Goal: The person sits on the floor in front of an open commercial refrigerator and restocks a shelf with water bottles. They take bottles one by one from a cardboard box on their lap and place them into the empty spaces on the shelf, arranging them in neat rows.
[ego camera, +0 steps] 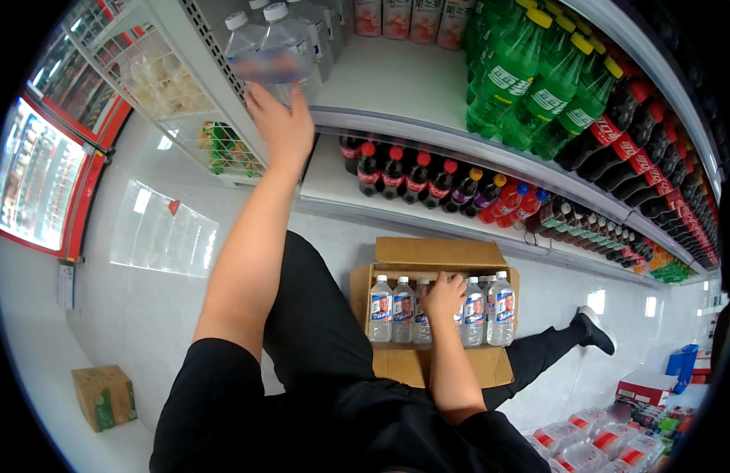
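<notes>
On the upper shelf, clear plastic bottles (282, 35) with white caps stand in a group at the left end. My left hand (284, 125) is at the base of the front ones, its fingers and thumb spread apart against the lower part of a bottle. Below, an open cardboard carton (439, 251) stands on the floor between my legs, flaps folded out. Inside, more clear, white-capped bottles (403, 310) with blue and orange labels stand upright in a row. My right hand (443, 298) reaches over the middle of that row, fingers bent among the bottle tops. Whether it grips one is hidden.
Green soda bottles (507, 83) and pink drink cartons (396, 18) share the upper shelf. Small cola bottles (394, 171) line the lower shelf. A wire rack (170, 83) adjoins the shelf's left end. A closed carton (105, 396) and shrink-wrapped packs (595, 440) sit on the floor.
</notes>
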Demonstrator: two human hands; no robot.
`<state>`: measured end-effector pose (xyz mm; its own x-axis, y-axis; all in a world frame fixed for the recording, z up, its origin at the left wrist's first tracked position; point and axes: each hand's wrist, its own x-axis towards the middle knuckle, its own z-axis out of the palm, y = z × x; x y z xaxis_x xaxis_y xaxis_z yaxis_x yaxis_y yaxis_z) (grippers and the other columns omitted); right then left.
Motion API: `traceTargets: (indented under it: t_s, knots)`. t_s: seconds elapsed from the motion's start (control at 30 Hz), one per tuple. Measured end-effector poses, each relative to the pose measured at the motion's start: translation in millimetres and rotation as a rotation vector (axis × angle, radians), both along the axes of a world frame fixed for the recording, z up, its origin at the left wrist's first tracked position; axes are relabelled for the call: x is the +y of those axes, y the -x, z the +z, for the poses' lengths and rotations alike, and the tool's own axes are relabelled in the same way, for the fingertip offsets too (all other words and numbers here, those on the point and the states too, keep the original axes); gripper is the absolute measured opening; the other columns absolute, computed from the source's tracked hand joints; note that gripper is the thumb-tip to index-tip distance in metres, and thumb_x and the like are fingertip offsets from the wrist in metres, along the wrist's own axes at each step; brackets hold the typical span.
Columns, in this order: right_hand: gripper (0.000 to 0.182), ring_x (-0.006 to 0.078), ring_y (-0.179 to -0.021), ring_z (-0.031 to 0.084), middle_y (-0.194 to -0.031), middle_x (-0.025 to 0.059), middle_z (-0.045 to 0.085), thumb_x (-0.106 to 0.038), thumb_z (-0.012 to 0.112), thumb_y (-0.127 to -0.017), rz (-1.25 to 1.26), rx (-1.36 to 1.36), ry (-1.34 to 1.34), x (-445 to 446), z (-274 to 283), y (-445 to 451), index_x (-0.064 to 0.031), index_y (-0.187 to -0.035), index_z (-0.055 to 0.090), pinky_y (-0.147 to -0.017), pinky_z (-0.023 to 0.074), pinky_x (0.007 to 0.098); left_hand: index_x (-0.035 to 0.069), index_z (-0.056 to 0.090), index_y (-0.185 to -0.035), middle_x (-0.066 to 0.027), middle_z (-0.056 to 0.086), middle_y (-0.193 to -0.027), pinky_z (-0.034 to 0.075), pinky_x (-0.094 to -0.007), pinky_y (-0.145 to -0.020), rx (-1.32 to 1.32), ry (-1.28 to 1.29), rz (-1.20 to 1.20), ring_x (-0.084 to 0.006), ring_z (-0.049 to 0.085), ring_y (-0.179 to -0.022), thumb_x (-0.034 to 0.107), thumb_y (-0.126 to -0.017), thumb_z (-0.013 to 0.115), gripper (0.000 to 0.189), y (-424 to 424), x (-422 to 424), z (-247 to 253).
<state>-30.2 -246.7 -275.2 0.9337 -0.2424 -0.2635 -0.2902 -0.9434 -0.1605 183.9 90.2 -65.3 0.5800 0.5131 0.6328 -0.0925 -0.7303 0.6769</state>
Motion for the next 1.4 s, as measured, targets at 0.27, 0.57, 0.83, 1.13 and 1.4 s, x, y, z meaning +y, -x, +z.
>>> traceTargets:
  t_s: [0.27, 0.57, 0.83, 1.13, 1.4]
  knots:
    - [0.055, 0.046, -0.138, 0.045, -0.153, 0.0247, 0.041, -0.024, 0.076, -0.086, -0.013, 0.253, -0.045, -19.7, -14.7, 0.4, -0.0185, -0.138, 0.061, -0.101, 0.0461, 0.0672, -0.008, 0.002, -0.159, -0.0493, 0.005, -0.158, 0.013, -0.0622, -0.123, -0.015, -0.002, 0.027, -0.0619, 0.006, -0.151, 0.034, -0.094, 0.068, 0.102, -8.8, -23.9, -1.5]
    - [0.059, 0.0486, -0.126, 0.06, -0.147, 0.0326, 0.045, -0.02, 0.072, -0.083, 0.059, 0.373, -0.167, -7.8, -22.5, -5.7, -0.0162, -0.141, 0.06, -0.104, 0.0534, 0.0485, -0.012, 0.003, -0.159, -0.0505, 0.005, -0.158, 0.011, -0.0586, -0.125, 0.031, 0.02, 0.055, -0.061, 0.008, -0.151, 0.034, -0.092, 0.071, 0.106, -3.7, -32.1, 7.2]
    - [0.045, 0.0466, -0.111, 0.064, -0.119, 0.0315, 0.061, -0.015, 0.08, -0.082, 0.19, -0.092, -0.457, 2.8, 0.6, 9.2, -0.0112, -0.125, 0.066, -0.096, 0.0545, 0.0487, -0.011, 0.004, -0.158, -0.0523, 0.004, -0.156, 0.014, -0.0654, -0.122, -0.005, 0.079, -0.008, -0.0661, 0.007, -0.148, 0.034, -0.092, 0.071, 0.104, -1.4, -31.0, 9.1]
    - [0.054, 0.0302, -0.115, 0.064, -0.125, 0.0177, 0.061, -0.014, 0.086, -0.082, 0.326, -0.646, -0.851, 51.7, 234.7, -72.0, -0.0057, -0.132, 0.068, -0.099, 0.0512, 0.0401, -0.01, 0.006, -0.16, -0.0502, 0.005, -0.158, 0.013, -0.0639, -0.123, -0.039, 0.127, -0.031, -0.064, 0.005, -0.15, 0.032, -0.092, 0.07, 0.102, 2.0, -33.4, 14.1]
    - [0.058, 0.0262, -0.118, 0.063, -0.129, 0.0179, 0.059, 0.0, 0.073, -0.086, 0.538, -1.001, -0.865, 115.2, 363.6, -182.2, -0.0041, -0.143, 0.061, -0.1, 0.0531, 0.0359, -0.008, 0.011, -0.159, -0.0457, 0.003, -0.161, 0.008, -0.065, -0.122, -0.196, 0.081, -0.084, -0.0636, 0.005, -0.15, 0.022, -0.1, 0.056, 0.081, 0.0, -26.1, 13.1]
